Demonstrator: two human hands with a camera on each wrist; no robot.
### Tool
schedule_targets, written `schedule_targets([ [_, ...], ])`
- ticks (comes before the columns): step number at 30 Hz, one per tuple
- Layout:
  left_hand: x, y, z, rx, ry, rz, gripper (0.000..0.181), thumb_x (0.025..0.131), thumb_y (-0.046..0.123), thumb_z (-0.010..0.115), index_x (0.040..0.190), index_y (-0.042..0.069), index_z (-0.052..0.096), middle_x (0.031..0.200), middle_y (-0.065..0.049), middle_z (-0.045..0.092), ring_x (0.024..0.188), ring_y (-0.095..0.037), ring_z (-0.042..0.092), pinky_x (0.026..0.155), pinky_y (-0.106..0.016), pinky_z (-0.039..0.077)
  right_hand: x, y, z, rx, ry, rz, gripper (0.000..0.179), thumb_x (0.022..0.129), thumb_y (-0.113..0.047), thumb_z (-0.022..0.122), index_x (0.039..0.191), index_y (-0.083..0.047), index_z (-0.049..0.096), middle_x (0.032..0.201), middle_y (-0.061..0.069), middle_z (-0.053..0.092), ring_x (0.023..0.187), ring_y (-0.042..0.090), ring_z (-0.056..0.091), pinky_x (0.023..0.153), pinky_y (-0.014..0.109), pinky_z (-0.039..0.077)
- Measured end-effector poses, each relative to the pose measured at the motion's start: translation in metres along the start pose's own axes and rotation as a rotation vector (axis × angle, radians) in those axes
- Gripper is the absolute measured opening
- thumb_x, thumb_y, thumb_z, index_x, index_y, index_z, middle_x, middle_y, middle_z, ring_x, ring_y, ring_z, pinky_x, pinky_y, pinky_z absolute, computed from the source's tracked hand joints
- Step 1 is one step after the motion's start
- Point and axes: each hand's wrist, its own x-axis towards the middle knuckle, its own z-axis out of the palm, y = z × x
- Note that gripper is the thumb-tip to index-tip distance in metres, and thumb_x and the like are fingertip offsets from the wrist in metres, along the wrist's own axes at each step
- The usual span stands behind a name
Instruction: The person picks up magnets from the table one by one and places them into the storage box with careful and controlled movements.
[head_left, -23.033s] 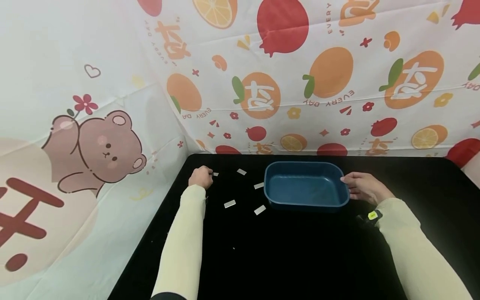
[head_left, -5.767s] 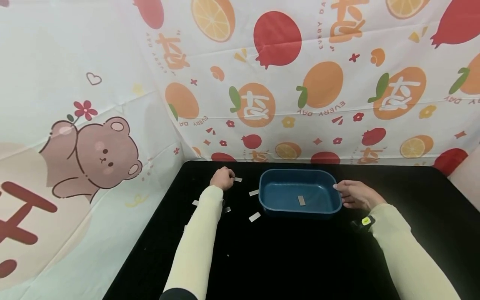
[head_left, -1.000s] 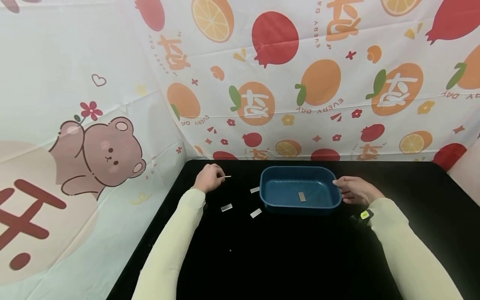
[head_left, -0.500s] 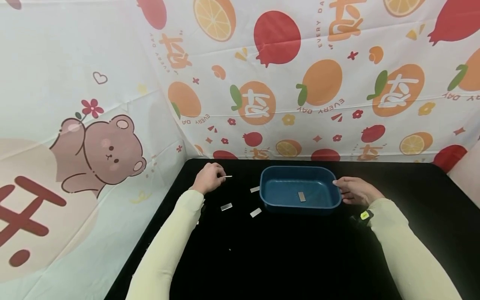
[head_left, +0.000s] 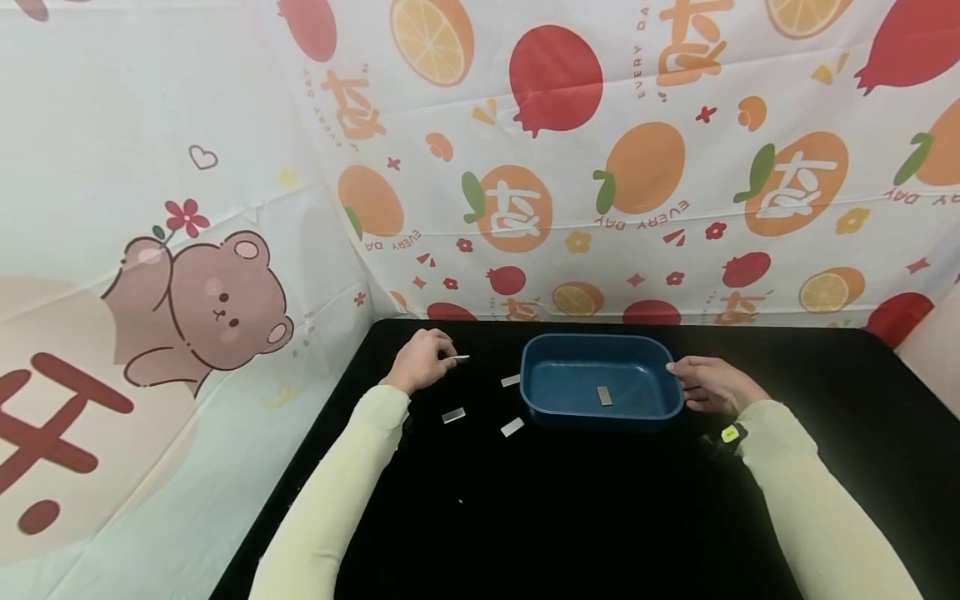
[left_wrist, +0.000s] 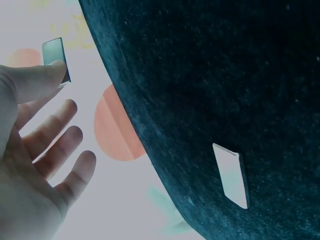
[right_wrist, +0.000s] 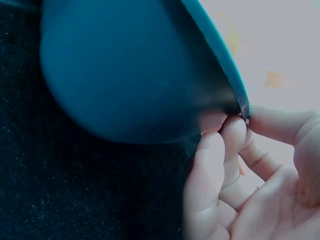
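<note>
Between its thumb and index finger, my left hand [head_left: 423,360] pinches a small flat silver rectangular piece [left_wrist: 53,51]; the other fingers spread loosely. The held piece appears nearly edge-on in the head view, above the back left of the table. My right hand [head_left: 718,385] grips the right rim of a blue rectangular tub [head_left: 600,415], thumb on one side of the wall and fingertips on the other. Inside the tub lies one similar piece [head_left: 604,396]. Three more lie left of it: one by its left wall [head_left: 510,381], one nearer the front [head_left: 513,427], one farther left [head_left: 453,415].
A black cloth-covered table [head_left: 570,517] runs beneath everything. Behind it hangs a fruit-print curtain [head_left: 577,183], and a bear-print sheet [head_left: 225,300] borders the left side. A tiny pale speck [head_left: 461,501] lies toward the front.
The tub held nothing 23 seconds ago; a silver piece lay in it by 5.8 seconds ago. My left hand has since lifted another piece and lately shifts slightly right. My right hand keeps its grip.
</note>
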Motion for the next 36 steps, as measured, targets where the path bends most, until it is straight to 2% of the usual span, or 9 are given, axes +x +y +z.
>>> schedule_targets([
  [3,0.000,0.003,-0.001,-0.011,-0.003,0.032,0.014,0.092,0.016,0.067,0.097,0.009,0.078,0.128,-0.014,0.065,0.121,-0.036,0.054,0.106,-0.051,0.045,0.000,0.000,0.001,-0.003,0.012,0.000,0.030,0.099,-0.045,0.057,0.109,-0.016,0.062,0.087,-0.004,0.061,0.077,0.011,0.063,0.074,0.025,0.058],
  [8,-0.008,0.006,-0.007,-0.006,-0.008,0.077,0.014,0.092,0.016,0.067,0.097,0.009,0.078,0.128,-0.015,0.064,0.120,-0.036,0.054,0.103,-0.052,0.046,0.002,-0.001,0.002,-0.007,0.002,-0.001,0.032,0.098,-0.045,0.058,0.110,-0.016,0.063,0.088,-0.004,0.061,0.078,0.011,0.063,0.074,0.026,0.058],
  [15,-0.017,0.010,-0.017,-0.041,0.029,0.143,0.012,0.092,0.016,0.068,0.095,0.009,0.077,0.128,-0.018,0.064,0.117,-0.037,0.055,0.100,-0.052,0.047,0.001,-0.001,0.001,0.010,0.010,-0.005,0.031,0.098,-0.046,0.057,0.109,-0.017,0.064,0.086,-0.004,0.062,0.076,0.012,0.063,0.074,0.025,0.058],
  [28,-0.019,0.018,-0.023,-0.059,0.074,0.180,0.012,0.092,0.017,0.069,0.098,0.011,0.077,0.127,-0.012,0.064,0.121,-0.033,0.055,0.102,-0.050,0.047,0.000,-0.003,-0.001,-0.011,0.024,-0.006,0.034,0.099,-0.045,0.056,0.113,-0.014,0.063,0.088,-0.002,0.063,0.078,0.012,0.063,0.075,0.025,0.058],
  [36,-0.017,0.035,-0.030,-0.071,0.117,0.190,0.013,0.092,0.018,0.069,0.098,0.010,0.077,0.125,-0.008,0.065,0.118,-0.029,0.055,0.105,-0.049,0.045,0.000,0.000,0.001,-0.013,0.021,-0.007,0.037,0.099,-0.045,0.056,0.115,-0.013,0.062,0.088,-0.002,0.063,0.077,0.012,0.063,0.075,0.026,0.058],
])
